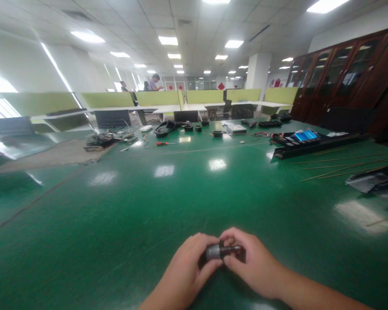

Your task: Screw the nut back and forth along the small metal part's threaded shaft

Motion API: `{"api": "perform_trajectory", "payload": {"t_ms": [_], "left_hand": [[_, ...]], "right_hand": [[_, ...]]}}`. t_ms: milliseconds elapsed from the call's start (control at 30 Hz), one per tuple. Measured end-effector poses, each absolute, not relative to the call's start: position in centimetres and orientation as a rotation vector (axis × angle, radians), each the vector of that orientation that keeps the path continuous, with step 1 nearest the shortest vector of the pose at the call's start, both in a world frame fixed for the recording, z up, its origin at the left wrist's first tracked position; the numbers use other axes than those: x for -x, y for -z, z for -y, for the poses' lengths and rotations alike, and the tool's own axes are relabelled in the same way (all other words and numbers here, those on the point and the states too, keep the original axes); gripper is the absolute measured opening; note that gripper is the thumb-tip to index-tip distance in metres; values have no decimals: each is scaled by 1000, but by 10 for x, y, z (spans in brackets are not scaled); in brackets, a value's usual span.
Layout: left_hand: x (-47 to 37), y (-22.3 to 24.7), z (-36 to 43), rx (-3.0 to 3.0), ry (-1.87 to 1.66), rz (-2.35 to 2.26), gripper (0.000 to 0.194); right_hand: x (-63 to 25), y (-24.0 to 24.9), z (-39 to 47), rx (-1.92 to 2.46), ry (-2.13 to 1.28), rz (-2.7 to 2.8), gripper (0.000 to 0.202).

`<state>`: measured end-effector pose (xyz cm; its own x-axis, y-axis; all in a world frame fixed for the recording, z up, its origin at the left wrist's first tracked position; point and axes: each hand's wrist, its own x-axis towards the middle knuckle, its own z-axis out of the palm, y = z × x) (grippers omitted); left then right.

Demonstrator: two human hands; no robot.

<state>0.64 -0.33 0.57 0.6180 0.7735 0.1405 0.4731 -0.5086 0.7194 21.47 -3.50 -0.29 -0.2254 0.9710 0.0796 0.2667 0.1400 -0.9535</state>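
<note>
Low in the head view, a small dark cylindrical metal part with a thinner ridged shaft point(214, 252) lies sideways between my two hands, just over the green tabletop point(132, 215). My left hand point(190, 262) has its thumb and fingers closed around the thicker, greyish body. At the other end, the thumb and fingers of my right hand point(258, 262) are closed on the narrow shaft. The fingers partly cover both ends, so the exact kind of part cannot be made out.
An orange-handled screwdriver point(162, 143) lies further up the table. Electronic parts point(106, 138) are piled at the far left. A black channel-shaped rail point(320, 146) and thin rods point(336, 165) lie at right. A person point(155, 82) is beyond the partitions.
</note>
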Motion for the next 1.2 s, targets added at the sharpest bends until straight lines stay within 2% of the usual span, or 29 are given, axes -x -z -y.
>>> {"api": "perform_trajectory", "payload": {"t_ms": [233, 1200], "left_hand": [[-7, -8, 4, -2200, -604, -988, 24], [-7, -11, 7, -2347, -627, -1063, 24]], "right_hand": [[-215, 9, 34, 1274, -1044, 1705, 17], [-218, -1, 33, 1288, -1092, 1667, 8]]}}
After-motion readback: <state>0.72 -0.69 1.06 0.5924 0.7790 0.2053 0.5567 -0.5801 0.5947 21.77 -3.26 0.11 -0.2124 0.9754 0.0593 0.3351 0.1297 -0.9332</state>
